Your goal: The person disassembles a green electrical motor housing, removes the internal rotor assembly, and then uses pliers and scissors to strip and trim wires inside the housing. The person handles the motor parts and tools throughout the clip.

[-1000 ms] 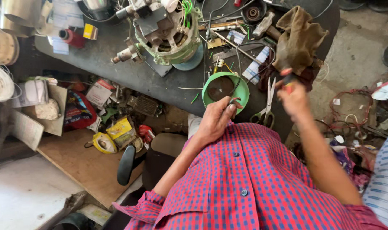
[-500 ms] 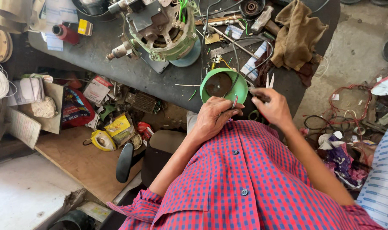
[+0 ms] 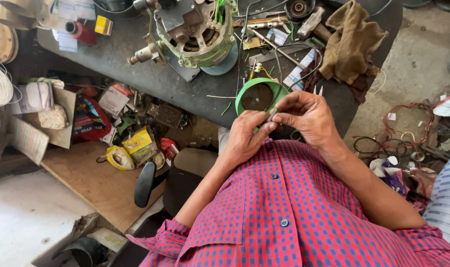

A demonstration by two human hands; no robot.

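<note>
My left hand [image 3: 245,134] and my right hand [image 3: 308,116] meet just in front of my red checked shirt. Their fingertips pinch a small grey piece [image 3: 273,114] between them; what it is I cannot tell. Right behind the hands, a green round cap [image 3: 257,96] with a dark inside lies on the near edge of the dark workbench [image 3: 151,81]. The tips of a pair of scissors [image 3: 317,90] show just above my right hand.
A motor stator with a greenish housing [image 3: 195,32] stands on the bench, with a brown cloth [image 3: 351,42], tools and wires to its right. Boxes and packets [image 3: 131,143] clutter a wooden board below the bench. Loose wire coils [image 3: 408,148] lie on the floor at right.
My right hand has come back from the brown cloth at the far right, past the scissors, to meet my left hand. Both hands now pinch the small piece near the green cap.
</note>
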